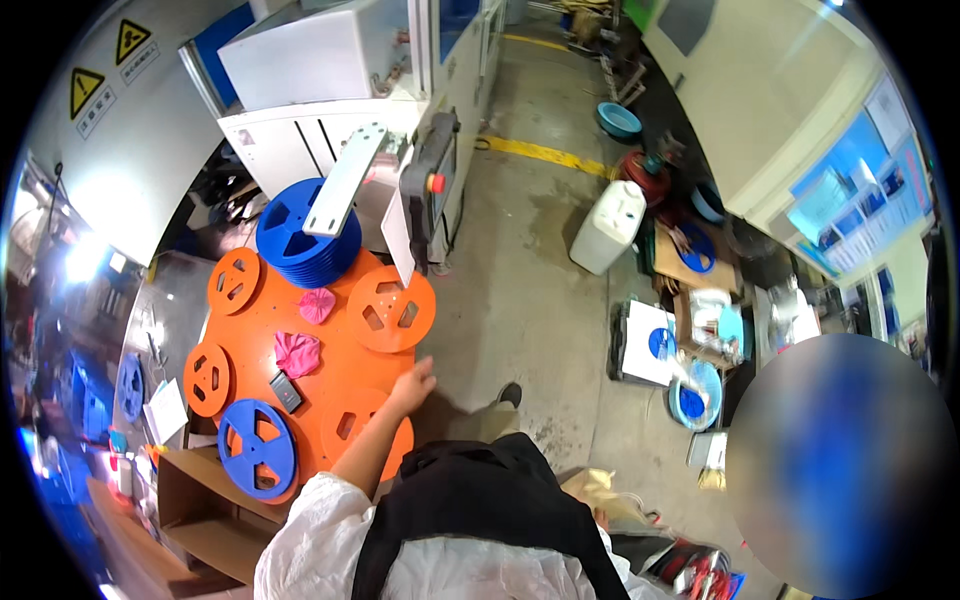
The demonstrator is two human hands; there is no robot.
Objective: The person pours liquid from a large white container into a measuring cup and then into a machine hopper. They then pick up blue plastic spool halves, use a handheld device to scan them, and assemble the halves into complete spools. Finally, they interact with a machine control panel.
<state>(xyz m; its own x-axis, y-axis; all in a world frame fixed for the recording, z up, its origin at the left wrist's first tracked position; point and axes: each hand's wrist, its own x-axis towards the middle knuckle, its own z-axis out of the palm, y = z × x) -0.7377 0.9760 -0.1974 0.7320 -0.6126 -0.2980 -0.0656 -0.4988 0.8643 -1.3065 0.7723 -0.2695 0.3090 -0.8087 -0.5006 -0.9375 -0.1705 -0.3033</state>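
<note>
My left hand [412, 386] is held out at the right edge of an orange round table [255, 345]. Its fingers are loosely apart and hold nothing. Nearest to it are an orange reel flange [342, 428], partly behind my forearm, and another orange reel flange [392, 283] farther off. A stack of blue reel flanges [310, 262] stands at the table's far side, and one blue reel flange [257, 449] lies at the near left. Only a sliver of my right hand [600, 518] shows beside my body; its fingers are hidden.
Pink cloths [297, 354] and a small dark device [286, 392] lie on the table. A control panel [428, 185] juts out beyond it. Below stands an open cardboard box [205, 505]. Across the aisle are a white jerrycan [608, 228] and a blue basin [708, 378].
</note>
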